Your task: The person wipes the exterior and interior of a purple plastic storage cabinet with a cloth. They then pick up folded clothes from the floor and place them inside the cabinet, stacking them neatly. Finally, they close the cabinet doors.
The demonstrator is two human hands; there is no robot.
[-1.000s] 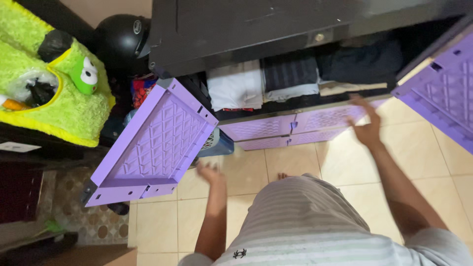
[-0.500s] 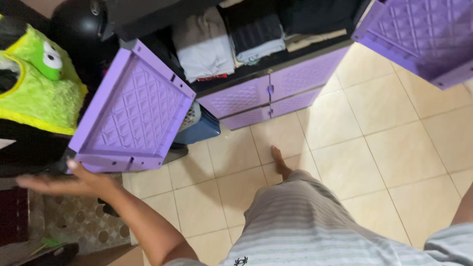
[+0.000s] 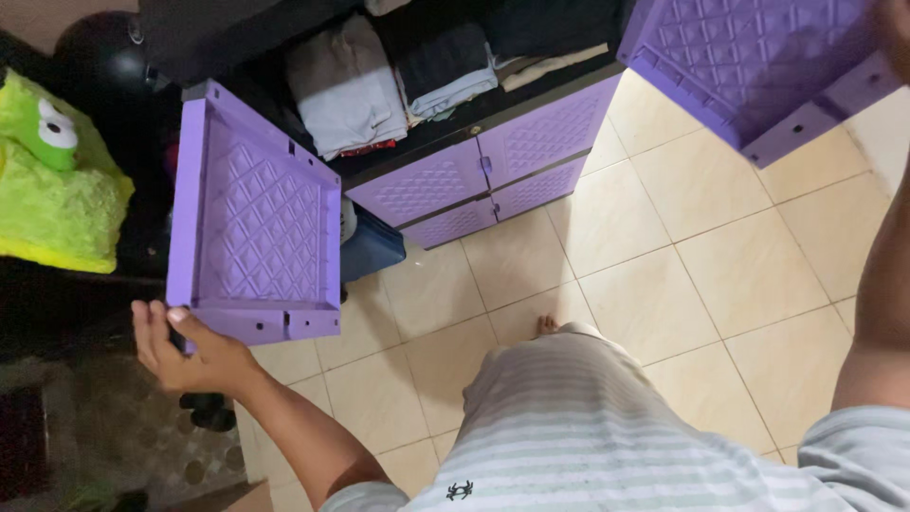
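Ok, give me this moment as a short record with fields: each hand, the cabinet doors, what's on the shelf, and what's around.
left hand: gripping the free edge of the left purple door
right hand: at the far corner of the right purple door, mostly out of frame; grip not visible
doors: both swung open
shelf: folded clothes in stacks, light and dark
lower doors: purple, shut
floor: beige tiles, one bare foot showing
far left: green plush toy, black helmet

Folded clothes [image 3: 379, 85] on shelf; black helmet [image 3: 100, 57] (beside green plush [image 3: 52, 180]).
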